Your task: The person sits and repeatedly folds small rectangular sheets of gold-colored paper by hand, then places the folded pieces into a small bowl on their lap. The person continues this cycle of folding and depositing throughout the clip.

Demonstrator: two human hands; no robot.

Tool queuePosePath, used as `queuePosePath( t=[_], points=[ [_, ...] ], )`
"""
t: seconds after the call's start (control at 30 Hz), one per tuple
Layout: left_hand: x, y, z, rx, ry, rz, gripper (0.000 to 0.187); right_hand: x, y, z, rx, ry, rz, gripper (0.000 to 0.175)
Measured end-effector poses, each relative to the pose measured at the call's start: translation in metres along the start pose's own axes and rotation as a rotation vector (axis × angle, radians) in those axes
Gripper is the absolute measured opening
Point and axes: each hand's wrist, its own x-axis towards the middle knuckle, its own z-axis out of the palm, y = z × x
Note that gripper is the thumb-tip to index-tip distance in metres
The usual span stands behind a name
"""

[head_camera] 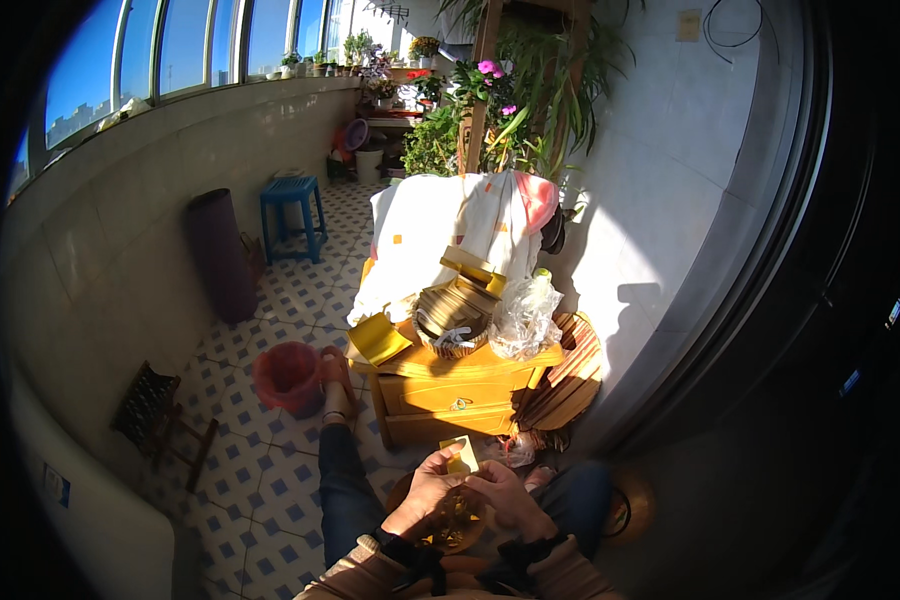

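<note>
Between my two hands is a small piece of yellow paper (461, 456), its upper side lit by the sun. My left hand (429, 480) grips it at the left edge, thumb on top. My right hand (504, 491) pinches its lower right corner. Below my hands, partly hidden by them, a round container (461, 525) holds folded gold-coloured pieces. On the wooden cabinet (450, 394) in front of me stand a round basket (454, 343) with a stack of papers, a sheaf of gold paper (379, 339) and a crumpled clear plastic bag (526, 319).
A red-lined bin (289, 379) stands left of the cabinet, near my foot. Further left are a folding stool (150, 409), a dark rolled mat (223, 259) and a blue plastic stool (292, 196). A white cloth (450, 217) drapes behind the basket; potted plants (435, 139) stand beyond.
</note>
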Motion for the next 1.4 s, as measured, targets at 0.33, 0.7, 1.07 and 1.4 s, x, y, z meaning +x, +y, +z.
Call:
queuePosePath(
  t=[0.33,0.7,1.07,1.4],
  points=[
    [0.007,0.000,-0.001,0.190,0.244,0.275,0.029,0.008,-0.010,-0.013,-0.310,-0.029,0.022,0.017],
    [0.000,0.020,0.010,0.130,0.081,-0.071,0.012,0.024,-0.028,0.006,-0.271,0.472,-0.380,0.014],
    [0.010,0.007,0.020,-0.128,0.238,-0.105,0.013,0.025,-0.023,-0.004,-0.590,0.622,-0.609,0.027],
    [0.007,0.008,0.030,-0.279,0.212,-0.135,0.024,0.013,-0.027,0.026,-1.121,0.365,-0.915,0.033]
  ],
)
